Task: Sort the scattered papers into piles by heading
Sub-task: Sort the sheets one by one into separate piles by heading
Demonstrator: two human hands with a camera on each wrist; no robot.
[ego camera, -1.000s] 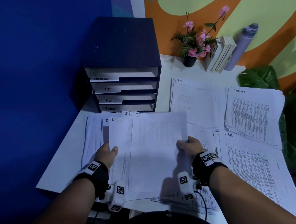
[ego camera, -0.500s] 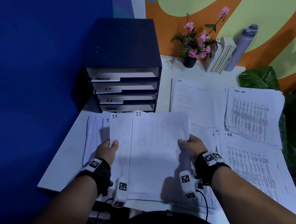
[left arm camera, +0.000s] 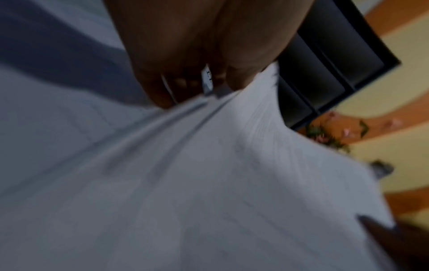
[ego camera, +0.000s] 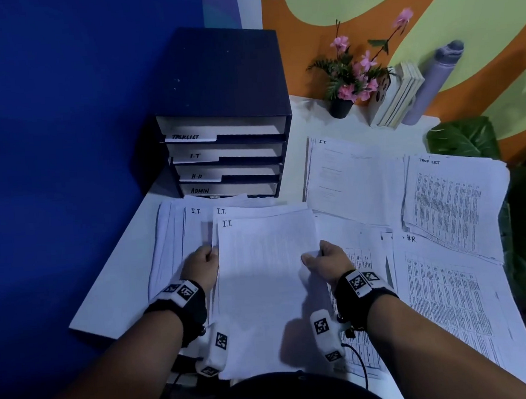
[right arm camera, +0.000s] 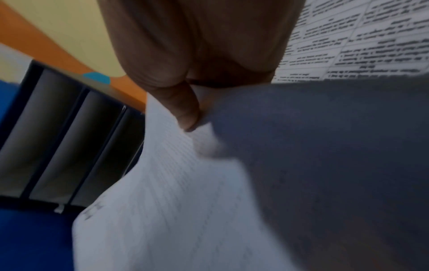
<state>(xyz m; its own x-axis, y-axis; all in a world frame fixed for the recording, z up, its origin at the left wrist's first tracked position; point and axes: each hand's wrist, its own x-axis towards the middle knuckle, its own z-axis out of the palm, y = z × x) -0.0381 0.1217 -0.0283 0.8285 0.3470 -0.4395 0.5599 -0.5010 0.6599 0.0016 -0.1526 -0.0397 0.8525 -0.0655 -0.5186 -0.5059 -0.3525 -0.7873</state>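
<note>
A bundle of white sheets headed "I.T." [ego camera: 261, 280] is held between both hands over the near left of the table. My left hand [ego camera: 202, 264] pinches its left edge and my right hand [ego camera: 320, 259] pinches its right edge, thumb on top. In the left wrist view the bundle [left arm camera: 209, 183] fans into several layers under the fingers [left arm camera: 176, 86]. In the right wrist view my thumb [right arm camera: 185, 110] presses the bundle's edge [right arm camera: 176, 183]. Under it lies a spread I.T. pile [ego camera: 176, 230]. Other piles are a second I.T. pile [ego camera: 347, 178], a task list pile [ego camera: 448, 202] and an H.R. pile [ego camera: 442, 295].
A dark drawer unit [ego camera: 226, 139] labelled task list, I.T., H.R. and admin stands at the back left. A flower pot [ego camera: 341, 106], books [ego camera: 397, 96] and a grey bottle [ego camera: 433, 78] line the back wall. A gridded sheet [ego camera: 358, 261] lies under my right hand. The table edge [ego camera: 107, 303] runs left.
The held bundle has come down and toward me, and its fanned top edges have drawn closer together. Both hands keep their hold on its sides.
</note>
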